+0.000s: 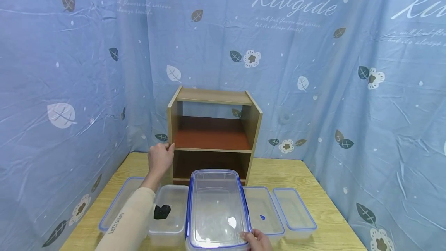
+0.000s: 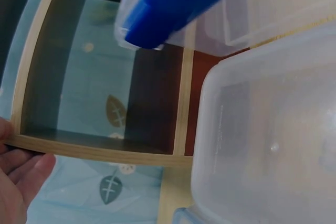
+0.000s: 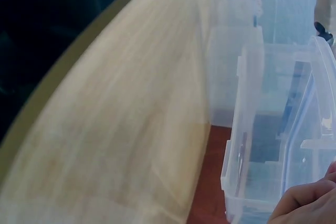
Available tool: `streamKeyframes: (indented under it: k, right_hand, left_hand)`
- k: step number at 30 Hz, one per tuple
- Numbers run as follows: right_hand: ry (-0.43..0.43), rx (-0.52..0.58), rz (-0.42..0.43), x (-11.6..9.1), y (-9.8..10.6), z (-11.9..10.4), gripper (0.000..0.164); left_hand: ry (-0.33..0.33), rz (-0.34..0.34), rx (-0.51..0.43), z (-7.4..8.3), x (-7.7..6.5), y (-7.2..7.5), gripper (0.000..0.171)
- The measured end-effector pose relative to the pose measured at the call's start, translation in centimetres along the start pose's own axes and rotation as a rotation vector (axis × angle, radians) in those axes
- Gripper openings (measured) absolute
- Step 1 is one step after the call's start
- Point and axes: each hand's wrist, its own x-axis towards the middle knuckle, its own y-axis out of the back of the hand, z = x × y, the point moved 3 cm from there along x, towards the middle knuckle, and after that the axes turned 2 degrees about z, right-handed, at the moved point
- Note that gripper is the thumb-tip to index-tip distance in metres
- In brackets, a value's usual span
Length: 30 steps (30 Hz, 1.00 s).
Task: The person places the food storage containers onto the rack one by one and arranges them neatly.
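A person's left forearm, clad in a cream fabric sleeve [image 1: 130,220] with dark lettering, extended forward, its bare wrist [image 1: 151,181] showing beyond the cuff. The bare left hand [image 1: 161,160] was raised ahead of the body, fingers bent in a grip; the left wrist view caught it partly cropped at the edge. The bare right hand [image 1: 258,240] was held lower and closer to the body, also gripping, its bent fingers partly cut off in the right wrist view's lower corner.
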Motion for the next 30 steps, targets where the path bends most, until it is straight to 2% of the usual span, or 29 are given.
streamKeyframes:
  k: [6,14,19,25,30]
  right_hand:
    - [0.02,0.001,-0.04,-0.6,0.1,-1.7,0.028]
    - [0.002,-0.009,-0.06,-0.9,0.4,-3.6,0.025]
    - [0.026,0.02,-0.092,-1.2,0.2,-5.1,0.026]
    - [0.055,0.06,-0.084,-1.6,0.0,-7.0,0.029]
    - [0.061,0.133,-0.095,-1.9,0.1,-8.4,0.02]
  left_hand:
    - [-0.001,0.004,-0.003,-0.1,-0.1,0.0,0.04]
    - [-0.004,0.008,-0.004,-0.3,-0.1,0.0,0.04]
    - [0.006,0.011,0.003,-0.4,-0.1,0.0,0.041]
    - [0.011,0.018,-0.003,-0.2,0.0,0.0,0.037]
    - [0.003,0.022,-0.01,0.0,0.0,-0.1,0.039]
